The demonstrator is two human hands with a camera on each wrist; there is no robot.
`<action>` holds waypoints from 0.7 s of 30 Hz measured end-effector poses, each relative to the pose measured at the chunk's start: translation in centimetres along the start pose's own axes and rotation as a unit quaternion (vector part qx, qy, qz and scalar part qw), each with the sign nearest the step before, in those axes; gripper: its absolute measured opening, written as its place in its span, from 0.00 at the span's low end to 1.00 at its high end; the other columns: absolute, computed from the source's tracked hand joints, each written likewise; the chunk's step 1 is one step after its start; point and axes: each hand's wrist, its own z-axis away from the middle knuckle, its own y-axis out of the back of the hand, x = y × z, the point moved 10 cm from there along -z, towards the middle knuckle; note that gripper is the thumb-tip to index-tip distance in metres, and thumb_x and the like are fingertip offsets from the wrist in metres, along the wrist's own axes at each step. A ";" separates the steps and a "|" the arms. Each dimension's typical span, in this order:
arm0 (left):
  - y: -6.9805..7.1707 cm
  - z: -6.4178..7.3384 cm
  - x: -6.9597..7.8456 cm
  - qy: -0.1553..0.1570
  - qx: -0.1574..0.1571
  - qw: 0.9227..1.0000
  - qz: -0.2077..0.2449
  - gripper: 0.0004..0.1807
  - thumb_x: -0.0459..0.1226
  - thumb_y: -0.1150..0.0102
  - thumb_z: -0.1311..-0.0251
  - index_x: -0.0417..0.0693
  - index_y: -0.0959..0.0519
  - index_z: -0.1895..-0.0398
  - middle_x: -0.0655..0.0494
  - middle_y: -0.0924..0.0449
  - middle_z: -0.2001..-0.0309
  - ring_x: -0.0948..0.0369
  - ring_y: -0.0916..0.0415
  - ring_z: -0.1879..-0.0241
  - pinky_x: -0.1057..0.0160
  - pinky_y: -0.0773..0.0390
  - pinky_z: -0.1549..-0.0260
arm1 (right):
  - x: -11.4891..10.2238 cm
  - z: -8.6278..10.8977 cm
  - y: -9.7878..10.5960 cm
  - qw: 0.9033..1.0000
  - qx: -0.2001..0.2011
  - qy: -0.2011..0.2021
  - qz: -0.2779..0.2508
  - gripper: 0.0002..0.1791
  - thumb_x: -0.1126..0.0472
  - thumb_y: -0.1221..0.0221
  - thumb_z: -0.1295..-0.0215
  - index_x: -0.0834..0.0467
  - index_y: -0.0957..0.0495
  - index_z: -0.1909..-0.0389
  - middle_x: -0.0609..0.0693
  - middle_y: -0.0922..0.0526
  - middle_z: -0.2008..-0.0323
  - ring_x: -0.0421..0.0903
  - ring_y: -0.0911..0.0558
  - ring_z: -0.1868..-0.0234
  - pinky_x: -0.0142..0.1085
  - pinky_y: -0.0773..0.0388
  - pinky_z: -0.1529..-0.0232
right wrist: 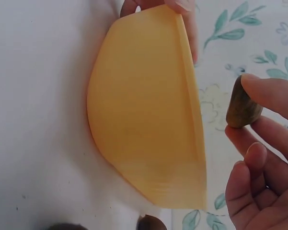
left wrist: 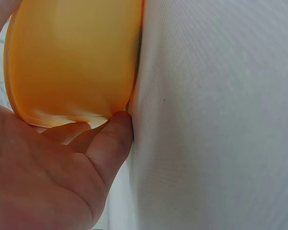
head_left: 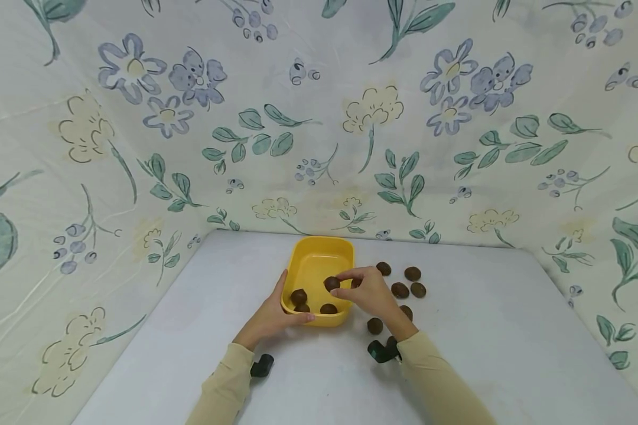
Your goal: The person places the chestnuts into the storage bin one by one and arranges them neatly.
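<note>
A yellow plastic container [head_left: 319,262] stands on the table with several brown chestnuts [head_left: 299,297] at its near end. My left hand [head_left: 268,320] grips its near left corner, the thumb along the near side and fingers against the left wall. In the left wrist view the fingers [left wrist: 112,139] press low on the yellow wall. Above the container, my right hand [head_left: 371,292] pinches one chestnut [head_left: 332,284] between thumb and fingertips. The right wrist view shows that chestnut [right wrist: 244,105] higher than the rim, apart from the container.
Several more chestnuts [head_left: 412,273] lie loose on the white table [head_left: 484,330], right of the container and around the right forearm. A floral cloth [head_left: 319,177] hangs behind the table and along both sides. Dark wrist devices [head_left: 383,351] sit below the hands.
</note>
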 end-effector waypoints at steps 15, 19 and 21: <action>0.1 0.0 -0.3 0.013 0.003 1.000 -0.011 0.75 0.60 0.22 0.54 0.54 0.67 0.14 0.42 0.53 0.16 0.39 0.46 0.20 0.30 0.42 0.25 | -1.3 -1.3 -3.3 0.999 -0.034 0.030 0.031 0.19 0.54 0.24 0.44 0.56 0.10 0.52 0.53 0.10 0.56 0.43 0.26 0.72 0.28 0.30 0.75; 0.0 0.0 -0.4 0.015 0.000 1.000 -0.011 0.74 0.60 0.22 0.53 0.55 0.67 0.14 0.42 0.53 0.16 0.38 0.47 0.19 0.29 0.41 0.26 | -1.0 -1.7 -4.0 0.998 -0.042 0.015 0.038 0.19 0.55 0.24 0.43 0.56 0.10 0.51 0.50 0.10 0.54 0.44 0.25 0.69 0.29 0.27 0.71; -0.1 -0.1 -0.4 0.015 -0.001 1.000 -0.011 0.74 0.60 0.22 0.53 0.55 0.67 0.14 0.43 0.53 0.16 0.38 0.47 0.19 0.29 0.41 0.26 | -0.6 -2.0 -4.3 0.998 -0.046 -0.002 0.046 0.20 0.55 0.24 0.43 0.55 0.11 0.50 0.49 0.10 0.52 0.44 0.24 0.67 0.30 0.25 0.68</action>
